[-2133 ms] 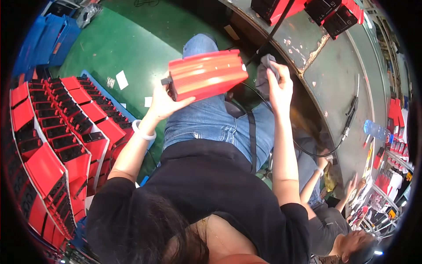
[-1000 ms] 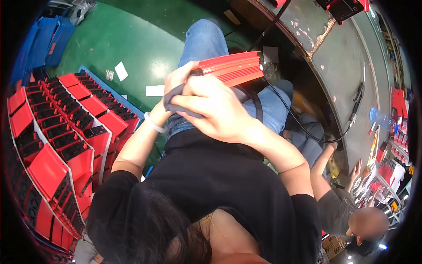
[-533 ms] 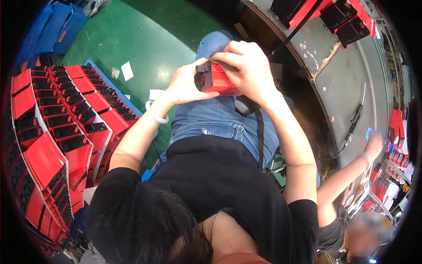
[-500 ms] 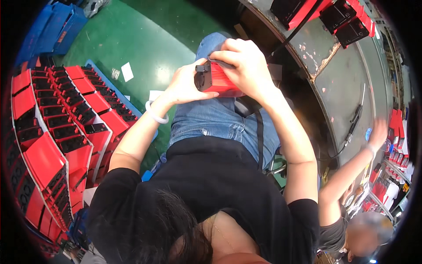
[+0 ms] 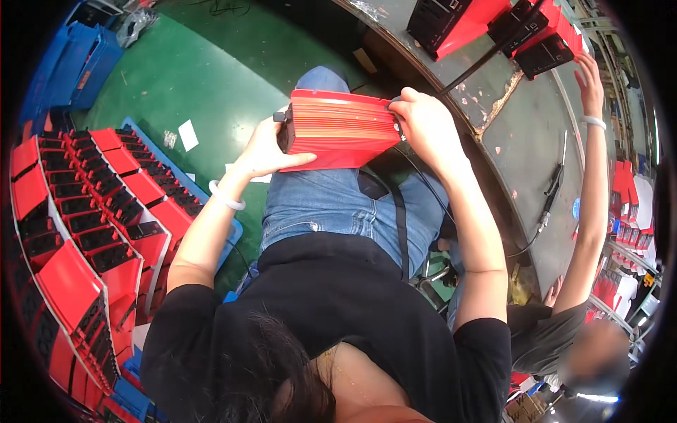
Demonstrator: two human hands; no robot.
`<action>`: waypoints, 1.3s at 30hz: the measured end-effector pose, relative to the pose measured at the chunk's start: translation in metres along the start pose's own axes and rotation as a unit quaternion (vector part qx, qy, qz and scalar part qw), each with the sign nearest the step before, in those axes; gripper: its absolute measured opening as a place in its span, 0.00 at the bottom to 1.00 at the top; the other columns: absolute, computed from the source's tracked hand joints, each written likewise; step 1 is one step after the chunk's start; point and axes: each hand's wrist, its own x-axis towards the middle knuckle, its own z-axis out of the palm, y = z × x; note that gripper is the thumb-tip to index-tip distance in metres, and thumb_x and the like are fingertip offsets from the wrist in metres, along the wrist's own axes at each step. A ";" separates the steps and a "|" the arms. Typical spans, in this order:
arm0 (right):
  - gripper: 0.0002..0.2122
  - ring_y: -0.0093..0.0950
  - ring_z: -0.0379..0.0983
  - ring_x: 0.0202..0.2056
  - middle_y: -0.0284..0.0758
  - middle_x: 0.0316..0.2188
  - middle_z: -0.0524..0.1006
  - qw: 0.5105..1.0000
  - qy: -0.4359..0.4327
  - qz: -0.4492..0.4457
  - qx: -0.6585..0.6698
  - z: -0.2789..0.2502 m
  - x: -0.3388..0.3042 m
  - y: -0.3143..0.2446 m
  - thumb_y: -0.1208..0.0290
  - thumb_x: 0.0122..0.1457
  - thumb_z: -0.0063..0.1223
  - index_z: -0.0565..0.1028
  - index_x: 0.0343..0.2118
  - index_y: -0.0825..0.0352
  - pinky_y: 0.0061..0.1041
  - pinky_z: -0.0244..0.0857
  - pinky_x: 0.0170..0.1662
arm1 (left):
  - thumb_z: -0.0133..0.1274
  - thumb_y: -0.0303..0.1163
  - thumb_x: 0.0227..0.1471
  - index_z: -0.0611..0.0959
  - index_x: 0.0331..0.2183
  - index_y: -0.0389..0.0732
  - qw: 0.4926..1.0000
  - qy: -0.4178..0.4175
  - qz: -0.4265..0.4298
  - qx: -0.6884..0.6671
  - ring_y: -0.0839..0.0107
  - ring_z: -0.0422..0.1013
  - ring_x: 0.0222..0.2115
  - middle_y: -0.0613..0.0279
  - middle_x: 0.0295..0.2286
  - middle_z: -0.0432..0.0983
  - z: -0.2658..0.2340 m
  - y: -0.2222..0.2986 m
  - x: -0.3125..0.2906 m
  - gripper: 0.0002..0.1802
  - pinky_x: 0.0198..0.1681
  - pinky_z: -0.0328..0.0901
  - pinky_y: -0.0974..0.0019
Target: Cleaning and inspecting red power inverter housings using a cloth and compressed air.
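A red ribbed metal box (image 5: pixel 345 123) with dark ends, like a power inverter, is held crosswise above my lap. My left hand (image 5: pixel 264 148) wraps its left end, the thumb along the lower front, near a black knob (image 5: pixel 280 117). At the opposite end, my right hand (image 5: pixel 427 123) is closed, fingers pressed together around a small dark piece I cannot make out. From beneath that end a thin black cable (image 5: pixel 423 173) runs down past my thigh.
Racks of similar red and black boxes (image 5: pixel 70 282) stand at left, with blue crates (image 5: pixel 74 67) behind. On the grey workbench (image 5: pixel 522 148) at right are more boxes (image 5: pixel 451 25) and a corded tool (image 5: pixel 553 190). A co-worker's arm (image 5: pixel 591 162) reaches over the bench.
The red box has turned so its long ribbed side shows. My right hand has moved from over the box to its right end. The co-worker's arm has swung up toward the boxes.
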 end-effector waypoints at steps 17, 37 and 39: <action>0.11 0.37 0.72 0.32 0.38 0.31 0.67 0.974 0.077 0.030 0.210 0.022 -0.005 -0.005 0.81 0.48 0.51 0.79 0.35 0.63 0.32 0.68 0.36 | 0.70 0.30 0.33 0.68 0.53 0.36 0.998 0.002 -0.028 -0.047 0.69 0.66 0.49 0.57 0.47 0.71 -0.007 -0.008 -0.005 0.44 0.56 0.59 0.63; 0.10 0.34 0.72 0.30 0.36 0.29 0.72 0.927 0.239 0.164 0.239 -0.022 -0.034 -0.013 0.82 0.49 0.52 0.75 0.35 0.65 0.26 0.67 0.35 | 0.71 0.30 0.30 0.64 0.56 0.38 1.000 0.006 0.006 0.006 0.70 0.67 0.47 0.59 0.46 0.71 -0.008 -0.018 -0.024 0.50 0.53 0.63 0.65; 0.10 0.35 0.73 0.31 0.36 0.29 0.72 0.915 0.191 0.186 0.303 -0.012 -0.033 -0.020 0.82 0.48 0.53 0.72 0.35 0.67 0.27 0.67 0.35 | 0.71 0.29 0.30 0.64 0.56 0.38 1.000 0.007 0.009 -0.002 0.70 0.67 0.48 0.59 0.46 0.71 -0.006 -0.017 -0.023 0.50 0.54 0.62 0.65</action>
